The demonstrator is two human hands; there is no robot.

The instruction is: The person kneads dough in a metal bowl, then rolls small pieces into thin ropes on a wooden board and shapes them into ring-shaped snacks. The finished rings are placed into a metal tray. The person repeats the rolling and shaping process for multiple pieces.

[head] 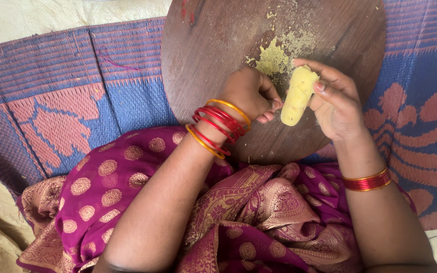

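Yellow dough roll (298, 96) in right hand (336, 103), left hand (249, 93) alongside, over round wooden board (213, 45)

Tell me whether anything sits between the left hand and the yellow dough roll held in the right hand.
Nothing visible does. The left hand is curled right beside the yellow dough roll, which the right hand holds above the round wooden board. Only a narrow open gap separates them.

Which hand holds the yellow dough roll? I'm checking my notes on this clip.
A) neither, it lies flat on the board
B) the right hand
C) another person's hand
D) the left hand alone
B: the right hand has its fingers wrapped around the yellow dough roll, lifted over the round wooden board, while the left hand sits closed beside it.
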